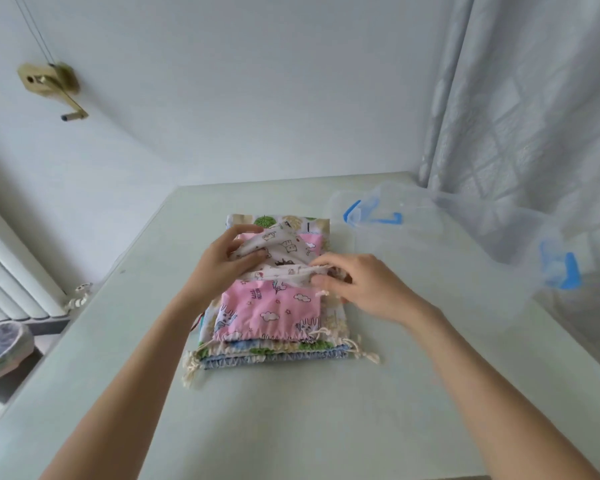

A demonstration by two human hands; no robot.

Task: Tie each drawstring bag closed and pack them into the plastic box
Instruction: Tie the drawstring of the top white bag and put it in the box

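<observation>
1. The left hand (222,268) gripped the left end of a white printed bag (284,252), fingers curled into its cloth.
2. The right hand (361,285) pinched the same bag's gathered right end between thumb and fingers.
3. That bag lay across the top of a stack of bags (274,341), just beyond a pink bag (267,313).
4. The stack rested at the middle of the pale desk (291,427), drawstring ends trailing at its near corners.
5. The clear plastic box (447,258), with blue clips, stood to the right, near the curtain (534,98).
</observation>
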